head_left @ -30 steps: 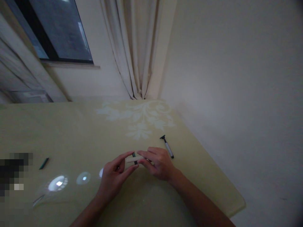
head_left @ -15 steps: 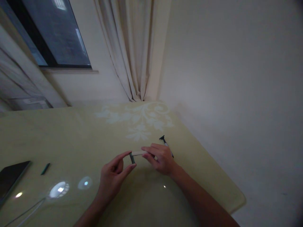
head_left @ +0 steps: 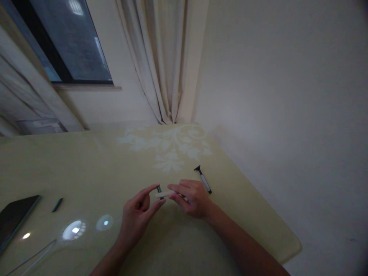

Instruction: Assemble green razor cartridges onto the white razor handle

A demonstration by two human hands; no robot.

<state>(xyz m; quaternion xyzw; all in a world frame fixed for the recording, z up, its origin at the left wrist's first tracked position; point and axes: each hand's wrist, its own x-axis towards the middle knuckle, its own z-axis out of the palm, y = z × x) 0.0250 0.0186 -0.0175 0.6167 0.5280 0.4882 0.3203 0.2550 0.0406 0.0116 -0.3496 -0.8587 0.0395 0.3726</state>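
Between the thumb and forefinger of my left hand [head_left: 136, 211] is a small dark razor cartridge [head_left: 159, 189], held by its two ends. My right hand [head_left: 194, 197] pinches a pale, flat stick [head_left: 162, 194]. The stick's rounded end crosses the lower part of the cartridge, and its other end is hidden by my right fingers. Just beyond my right hand, a razor [head_left: 204, 181] with a black head and a grey-and-black handle lies on the table.
The pale yellow table [head_left: 94, 168] has a white floral pattern at its far side. A dark flat device [head_left: 17, 214], a small dark bar [head_left: 57, 205] and a white cable [head_left: 38, 255] lie at left. A wall [head_left: 273, 115] borders the right edge.
My right hand has moved slightly left and down, carrying the stick from beside the cartridge's upper part to across its lower part. More of the razor handle now shows.
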